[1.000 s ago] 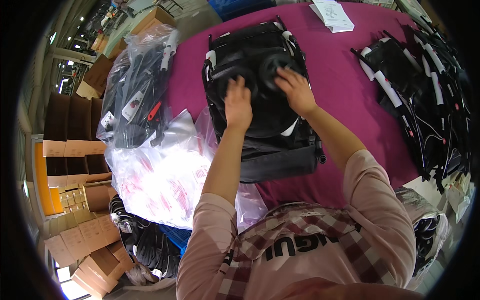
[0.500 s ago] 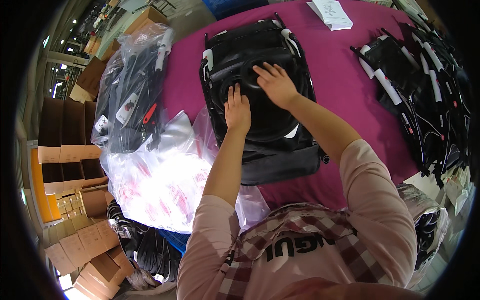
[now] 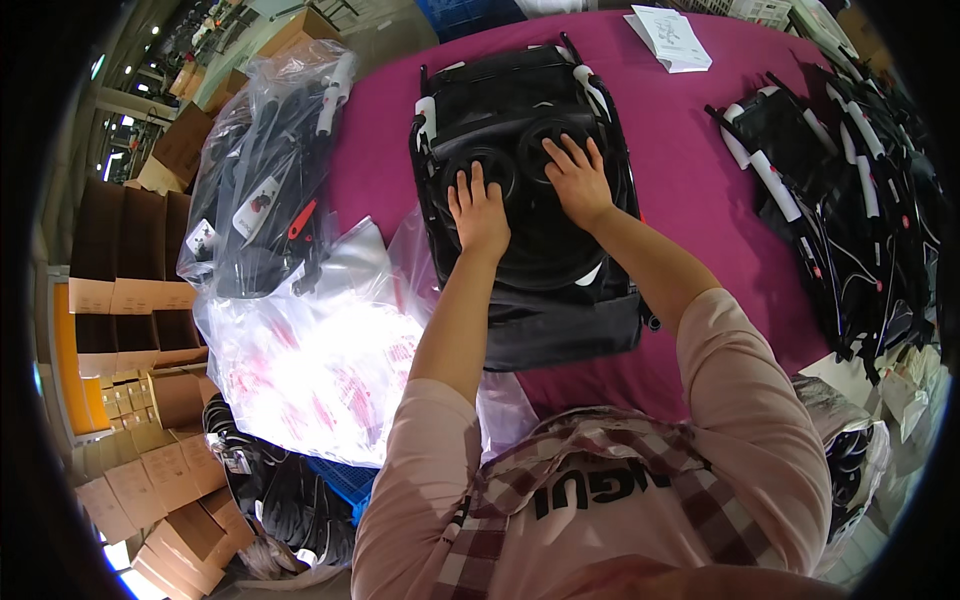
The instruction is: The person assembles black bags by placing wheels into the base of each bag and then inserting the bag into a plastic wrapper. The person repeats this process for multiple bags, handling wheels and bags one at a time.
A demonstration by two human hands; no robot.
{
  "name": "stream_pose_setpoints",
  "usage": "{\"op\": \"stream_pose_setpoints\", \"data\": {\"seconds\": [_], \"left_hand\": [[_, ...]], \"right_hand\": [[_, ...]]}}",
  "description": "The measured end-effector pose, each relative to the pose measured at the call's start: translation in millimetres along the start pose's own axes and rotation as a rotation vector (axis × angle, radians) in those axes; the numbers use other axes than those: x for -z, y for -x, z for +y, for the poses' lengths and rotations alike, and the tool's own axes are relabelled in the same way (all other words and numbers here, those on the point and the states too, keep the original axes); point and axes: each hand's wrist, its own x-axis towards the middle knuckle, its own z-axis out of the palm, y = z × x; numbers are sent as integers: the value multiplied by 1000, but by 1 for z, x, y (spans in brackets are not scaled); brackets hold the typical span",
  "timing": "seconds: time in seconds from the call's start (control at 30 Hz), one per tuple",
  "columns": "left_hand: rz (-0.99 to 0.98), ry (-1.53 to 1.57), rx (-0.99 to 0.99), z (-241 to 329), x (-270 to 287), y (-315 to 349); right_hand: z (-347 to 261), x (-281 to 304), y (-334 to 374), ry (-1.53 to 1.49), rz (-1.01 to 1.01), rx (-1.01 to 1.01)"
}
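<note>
Black fabric folded stroller-like frame w/ white plastic sleeves [image 3: 540,230] lies flat on the purple cloth-covered desk [image 3: 690,150], directly in front of the person; prob. laid flat so it sits steady & both wheels face up w/in reach.

L hand [image 3: 483,222]: palm down, fingers slightly apart, on the frame's round black L wheel [image 3: 500,170]. R hand [image 3: 580,185]: palm down, fingers spread wider, on its round black R wheel [image 3: 533,150]. Neither pinches anything; one per wheel, prob. to steady or press both sides evenly. Can't tell how hard they press.

L of frame: clear plastic bag of dark parts [image 3: 265,180]; nearer the person, clear plastic film w/ red print [image 3: 320,350], prob. kept handy beside the frame. R of frame, well apart: stack of similar black folded frames [image 3: 850,210], prob. spaced off for elbow room. Beyond frame, to its R: white printed paper sheets [image 3: 670,42], likely there to stay out from under the arms.
</note>
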Motion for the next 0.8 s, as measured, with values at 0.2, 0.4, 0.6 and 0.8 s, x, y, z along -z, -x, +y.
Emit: {"op": "stream_pose_setpoints", "data": {"seconds": [0.2, 0.4, 0.6, 0.8], "left_hand": [[133, 311, 8, -9, 28, 52], [292, 588, 576, -34, -17, 257], [120, 1190, 909, -35, -55, 299], [-261, 1153, 1162, -56, -58, 268]], "right_hand": [[23, 60, 52, -289, 109, -85], [39, 23, 284, -462, 36, -700], [-29, 1, 314, -1272, -102, -1123], [-9, -52, 311, -1074, -111, -1447]]}}
